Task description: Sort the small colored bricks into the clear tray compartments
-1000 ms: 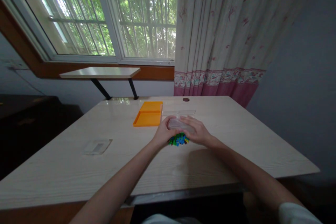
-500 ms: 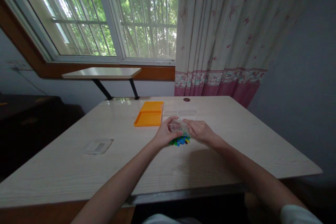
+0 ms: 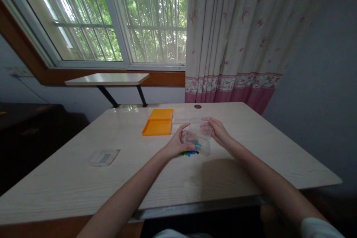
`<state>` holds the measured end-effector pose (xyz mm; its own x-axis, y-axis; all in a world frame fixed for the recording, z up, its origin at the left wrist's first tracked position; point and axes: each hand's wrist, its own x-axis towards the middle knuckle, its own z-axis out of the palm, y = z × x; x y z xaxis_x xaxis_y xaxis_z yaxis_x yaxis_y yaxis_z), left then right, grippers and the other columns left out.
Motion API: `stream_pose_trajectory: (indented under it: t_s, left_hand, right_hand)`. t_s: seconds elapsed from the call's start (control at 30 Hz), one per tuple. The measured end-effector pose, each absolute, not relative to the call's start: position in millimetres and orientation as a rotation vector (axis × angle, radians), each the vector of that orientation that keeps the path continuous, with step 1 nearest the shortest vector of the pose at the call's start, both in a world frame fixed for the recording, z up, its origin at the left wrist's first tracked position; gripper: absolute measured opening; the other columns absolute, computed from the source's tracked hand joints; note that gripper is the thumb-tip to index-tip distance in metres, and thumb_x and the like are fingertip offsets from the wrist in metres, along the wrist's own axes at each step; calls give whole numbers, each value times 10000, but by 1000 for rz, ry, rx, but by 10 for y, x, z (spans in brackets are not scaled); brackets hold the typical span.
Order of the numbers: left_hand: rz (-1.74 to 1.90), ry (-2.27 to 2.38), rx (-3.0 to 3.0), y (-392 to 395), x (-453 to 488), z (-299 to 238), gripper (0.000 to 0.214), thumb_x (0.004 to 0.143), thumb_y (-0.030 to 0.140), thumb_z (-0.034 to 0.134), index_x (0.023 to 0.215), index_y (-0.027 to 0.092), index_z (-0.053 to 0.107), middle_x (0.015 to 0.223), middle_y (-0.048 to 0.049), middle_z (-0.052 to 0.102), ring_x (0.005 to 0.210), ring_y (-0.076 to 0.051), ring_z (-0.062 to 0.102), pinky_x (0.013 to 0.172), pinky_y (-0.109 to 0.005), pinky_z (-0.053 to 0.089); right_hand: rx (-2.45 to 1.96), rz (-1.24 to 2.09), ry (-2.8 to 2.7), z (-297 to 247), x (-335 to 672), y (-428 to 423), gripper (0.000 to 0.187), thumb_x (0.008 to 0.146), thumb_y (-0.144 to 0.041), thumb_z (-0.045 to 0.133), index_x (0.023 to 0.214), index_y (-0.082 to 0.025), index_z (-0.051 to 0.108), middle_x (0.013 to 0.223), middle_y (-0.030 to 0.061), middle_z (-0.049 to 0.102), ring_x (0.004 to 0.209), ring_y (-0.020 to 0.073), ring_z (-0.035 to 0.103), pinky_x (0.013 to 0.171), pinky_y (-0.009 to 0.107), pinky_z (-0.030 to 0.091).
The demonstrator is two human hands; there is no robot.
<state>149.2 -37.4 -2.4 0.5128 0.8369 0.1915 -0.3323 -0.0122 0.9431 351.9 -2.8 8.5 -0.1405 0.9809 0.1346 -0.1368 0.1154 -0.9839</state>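
A clear plastic box [image 3: 198, 137] is held tilted above the table between both hands. My left hand [image 3: 177, 143] grips its left side and my right hand [image 3: 216, 131] grips its far right side. Under the box lies a small pile of coloured bricks [image 3: 190, 152], green and blue, partly hidden by the box and my left hand. Through the clear wall a few coloured bricks show; whether they are inside the box I cannot tell.
An orange tray [image 3: 157, 126] lies on the pale wooden table [image 3: 251, 163] behind my left hand. A clear lid [image 3: 103, 157] rests at the table's left. A small wall shelf [image 3: 107, 78], a barred window and a patterned curtain [image 3: 240, 37] stand behind.
Both hands have lifted the clear box up off the brick pile and tilted it. My right hand has moved up and away from the table.
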Motion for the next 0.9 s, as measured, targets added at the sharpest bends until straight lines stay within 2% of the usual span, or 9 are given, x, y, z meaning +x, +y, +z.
stream_pose_trajectory:
  t_s: [0.07, 0.13, 0.23, 0.3, 0.5, 0.73, 0.8, 0.9]
  left_hand:
    - [1118, 553, 1196, -337, 1497, -33, 863, 480, 161, 797, 1201, 253, 332, 963, -32, 547, 887, -201, 610, 739, -330, 486]
    - [1244, 601, 1137, -316, 1501, -11, 830, 491, 173, 789, 1187, 240, 341, 977, -31, 539, 893, -192, 604, 737, -315, 484]
    - [1332, 675, 1125, -316, 1500, 49, 819, 484, 171, 786, 1173, 219, 345, 979, -37, 540, 885, -185, 602, 740, -315, 482]
    - [1338, 697, 1146, -323, 1499, 71, 815, 482, 173, 786, 1167, 211, 345, 974, -39, 543, 884, -183, 598, 746, -321, 481]
    - [1319, 679, 1219, -306, 1502, -15, 827, 495, 165, 787, 1185, 257, 340, 1058, -48, 505, 1002, -201, 546, 812, -359, 466]
    - [1233, 679, 1276, -367, 1516, -26, 899, 500, 181, 796, 1252, 316, 321, 1248, -85, 385, 1049, -202, 506, 845, -352, 449]
    - [1203, 750, 1298, -392, 1503, 19, 832, 536, 215, 779, 1245, 315, 354, 1283, -91, 363, 1035, -200, 508, 823, -348, 457]
    - [1105, 897, 1401, -418, 1406, 154, 612, 592, 276, 737, 1148, 247, 484, 1210, -104, 455, 1034, -215, 504, 778, -330, 467]
  right_hand:
    - [-859, 1302, -1341, 68, 3522, -44, 493, 745, -566, 532, 1079, -204, 520, 919, 100, 664, 762, 186, 651, 665, 324, 526]
    - [-791, 1334, -1480, 44, 3522, -65, 655, 651, -583, 625, 1171, -223, 457, 1025, 107, 629, 867, 193, 626, 750, 348, 506]
    - [-756, 1305, -1668, -9, 3514, -76, 897, 505, -531, 747, 1265, -247, 367, 1092, 96, 575, 954, 188, 580, 827, 364, 471]
    - [-764, 1240, -1710, -39, 3509, -71, 958, 485, -498, 768, 1300, -256, 326, 1101, 89, 546, 985, 183, 554, 848, 362, 456]
    - [-808, 1106, -1775, -22, 3524, -91, 950, 549, -444, 753, 1340, -241, 267, 1136, 110, 488, 1035, 200, 518, 869, 386, 434]
    - [-892, 1035, -1879, 180, 3935, 27, 925, 577, -350, 751, 1345, -246, 246, 1172, 106, 522, 1106, 200, 489, 947, 429, 368]
    - [-962, 1001, -1834, 224, 4206, 118, 898, 596, -346, 736, 1344, -258, 246, 1205, 107, 521, 1128, 205, 477, 956, 445, 362]
    - [-1100, 924, -1730, 185, 4626, 236, 870, 593, -340, 734, 1330, -288, 273, 1232, 100, 512, 1110, 216, 493, 928, 454, 404]
